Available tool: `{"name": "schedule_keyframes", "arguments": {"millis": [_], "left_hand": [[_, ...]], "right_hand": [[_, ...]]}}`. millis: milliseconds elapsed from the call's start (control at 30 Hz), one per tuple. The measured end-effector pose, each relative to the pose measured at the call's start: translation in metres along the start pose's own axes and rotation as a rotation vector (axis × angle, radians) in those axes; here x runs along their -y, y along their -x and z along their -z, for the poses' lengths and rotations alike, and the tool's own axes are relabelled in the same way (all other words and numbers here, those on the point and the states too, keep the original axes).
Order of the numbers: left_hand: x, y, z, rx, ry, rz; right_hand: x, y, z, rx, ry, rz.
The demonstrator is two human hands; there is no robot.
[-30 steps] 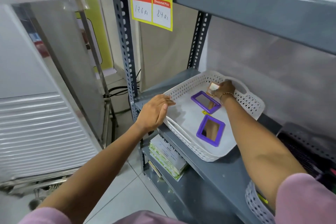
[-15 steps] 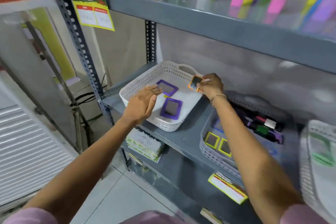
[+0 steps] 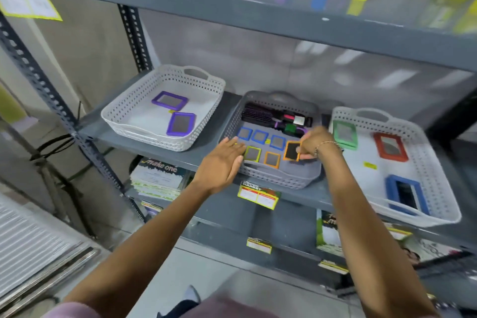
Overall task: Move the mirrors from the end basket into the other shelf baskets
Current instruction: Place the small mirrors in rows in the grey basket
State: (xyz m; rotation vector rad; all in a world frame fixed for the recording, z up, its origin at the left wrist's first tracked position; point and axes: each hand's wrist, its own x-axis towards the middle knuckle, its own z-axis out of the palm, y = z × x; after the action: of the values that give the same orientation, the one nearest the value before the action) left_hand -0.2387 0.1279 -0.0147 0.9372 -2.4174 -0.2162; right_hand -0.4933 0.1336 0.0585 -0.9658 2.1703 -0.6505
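Grey shelving (image 3: 165,142) fills your view; your left hand (image 3: 221,165) lies flat and loose at the grey basket's (image 3: 281,178) near rim, while your right hand (image 3: 313,143) pinches an orange mirror (image 3: 291,151) above it. Beyond and left of your hands, two purple mirrors (image 3: 170,100) lie in the end basket (image 3: 144,100)

Soft, even indoor light fills the scene, bright enough to read colours, with only faint shadows under the white perforated plastic baskets (image 3: 165,108). The glossy grey back panel (image 3: 335,64) carries pale streaks of glare. Motion blur smears the coloured bottles on the top grey metal shelf (image 3: 258,8), and wide-angle distortion bends the shelf's straight lines towards the edges.
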Motion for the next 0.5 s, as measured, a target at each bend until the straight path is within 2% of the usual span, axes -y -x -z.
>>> {"name": "schedule_keyframes", "arguments": {"millis": [67, 133, 500], "left_hand": [[0.0, 0.002, -0.003, -0.003, -0.008, 0.0], [0.003, 0.003, -0.004, -0.014, -0.002, 0.017], [0.002, 0.003, -0.007, -0.069, -0.01, 0.039]], "right_hand": [[-0.008, 0.002, -0.007, 0.133, 0.095, -0.126], [-0.006, 0.004, -0.016, 0.176, 0.185, -0.149], [-0.001, 0.013, -0.028, -0.029, 0.516, 0.029]]}}
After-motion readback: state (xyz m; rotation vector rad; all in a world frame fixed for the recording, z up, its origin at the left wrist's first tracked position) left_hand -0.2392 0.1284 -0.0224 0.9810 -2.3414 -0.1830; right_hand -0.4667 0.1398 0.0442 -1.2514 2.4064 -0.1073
